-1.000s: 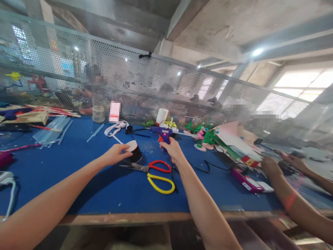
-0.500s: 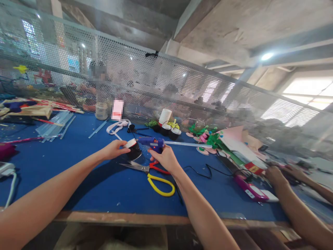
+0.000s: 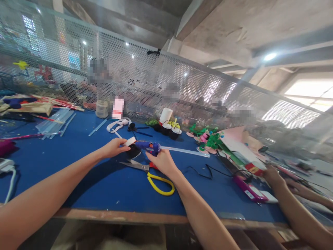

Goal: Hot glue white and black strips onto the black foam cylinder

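Note:
My left hand (image 3: pixel 116 147) pinches a small black cup with a white band (image 3: pixel 134 151) above the blue tabletop. In my right hand (image 3: pixel 162 159) is a blue glue gun (image 3: pixel 148 146), its nozzle pointing left at the cup's white band; whether it touches I cannot tell. A clear glue stick (image 3: pixel 184 151) juts from the gun's rear. Scissors with red and yellow handles (image 3: pixel 161 185) lie open below my hands, the red handle partly hidden by my right hand. Behind the cup a white ribbon (image 3: pixel 113 128) lies loosely looped.
Small black pots (image 3: pixel 175 133) and a white roll (image 3: pixel 165 115) stand by the mesh screen (image 3: pixel 145 80). Glue sticks (image 3: pixel 56 123) lie left. Green craft pieces (image 3: pixel 214 140) and a purple power strip (image 3: pixel 251 189) are right, near a co-worker's hands (image 3: pixel 274 177).
The glue gun has tilted, its rear and glue stick dropping slightly. The cup has turned a little in my left hand. The co-worker's hands have shifted slightly.

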Demonstrator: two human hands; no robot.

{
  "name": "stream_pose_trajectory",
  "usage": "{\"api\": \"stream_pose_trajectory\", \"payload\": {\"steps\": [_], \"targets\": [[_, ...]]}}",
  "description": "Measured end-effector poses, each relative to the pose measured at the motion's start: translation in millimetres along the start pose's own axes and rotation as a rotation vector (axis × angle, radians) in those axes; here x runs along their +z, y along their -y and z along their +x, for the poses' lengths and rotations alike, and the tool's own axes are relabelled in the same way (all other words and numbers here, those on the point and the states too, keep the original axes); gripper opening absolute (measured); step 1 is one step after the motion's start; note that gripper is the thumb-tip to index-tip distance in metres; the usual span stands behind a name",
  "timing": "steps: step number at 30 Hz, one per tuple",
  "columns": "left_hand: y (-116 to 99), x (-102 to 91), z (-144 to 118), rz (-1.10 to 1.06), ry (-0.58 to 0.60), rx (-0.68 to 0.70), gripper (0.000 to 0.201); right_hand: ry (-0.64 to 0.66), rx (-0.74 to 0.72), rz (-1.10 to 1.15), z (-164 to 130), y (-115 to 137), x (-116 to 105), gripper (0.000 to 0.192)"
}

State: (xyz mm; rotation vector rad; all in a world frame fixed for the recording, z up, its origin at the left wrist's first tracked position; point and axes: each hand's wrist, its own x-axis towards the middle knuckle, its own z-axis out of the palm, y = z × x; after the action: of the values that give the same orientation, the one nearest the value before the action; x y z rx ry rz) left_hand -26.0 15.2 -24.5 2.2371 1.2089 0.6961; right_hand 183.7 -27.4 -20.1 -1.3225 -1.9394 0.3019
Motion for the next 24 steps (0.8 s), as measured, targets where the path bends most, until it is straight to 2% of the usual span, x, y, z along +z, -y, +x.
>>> {"api": "stream_pose_trajectory", "payload": {"steps": [10, 24], "targets": [[-3.2, -0.9, -1.0, -0.041, 0.011, 0.013, 0.028, 0.022, 0.003, 0.008, -1.7, 1.1, 1.0, 0.020], [-2.6, -0.6, -0.7, -0.051, 0.007, 0.029, 0.029, -0.026, 0.029, -0.011, 0.0, 0.5, -0.8, 0.018]]}}
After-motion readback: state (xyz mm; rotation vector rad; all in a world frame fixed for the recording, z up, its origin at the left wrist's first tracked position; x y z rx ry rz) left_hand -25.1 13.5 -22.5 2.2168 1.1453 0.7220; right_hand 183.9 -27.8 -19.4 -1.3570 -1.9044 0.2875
